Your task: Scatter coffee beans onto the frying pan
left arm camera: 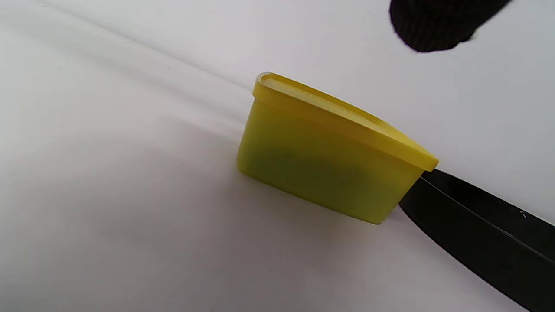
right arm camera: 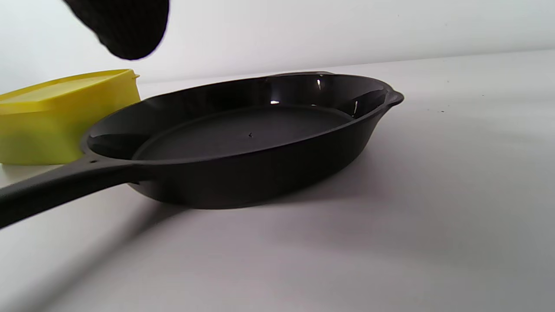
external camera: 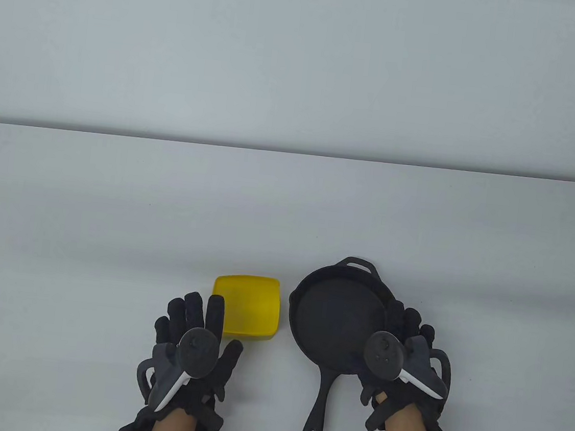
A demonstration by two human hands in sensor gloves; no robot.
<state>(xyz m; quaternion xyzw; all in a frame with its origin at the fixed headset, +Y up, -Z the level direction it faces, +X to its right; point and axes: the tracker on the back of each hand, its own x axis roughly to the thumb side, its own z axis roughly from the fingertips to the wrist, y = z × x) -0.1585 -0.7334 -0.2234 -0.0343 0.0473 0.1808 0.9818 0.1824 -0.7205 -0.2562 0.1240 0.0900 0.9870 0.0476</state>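
Observation:
A yellow container (external camera: 246, 306) with its lid on stands on the white table, left of a black frying pan (external camera: 333, 318). The pan is empty and its handle (external camera: 317, 408) points toward the near edge. My left hand (external camera: 202, 319) is open with fingers spread, just near-left of the container, holding nothing. My right hand (external camera: 409, 326) is open at the pan's near-right rim, holding nothing. The left wrist view shows the container (left arm camera: 334, 160), with a dark shade through its wall, and the pan's rim (left arm camera: 490, 242). The right wrist view shows the pan (right arm camera: 243, 138) and the container (right arm camera: 65, 117).
The white table (external camera: 112, 217) stretches far to the left, right and back of the two objects. Its far edge meets a plain pale wall. One gloved fingertip hangs in at the top of each wrist view.

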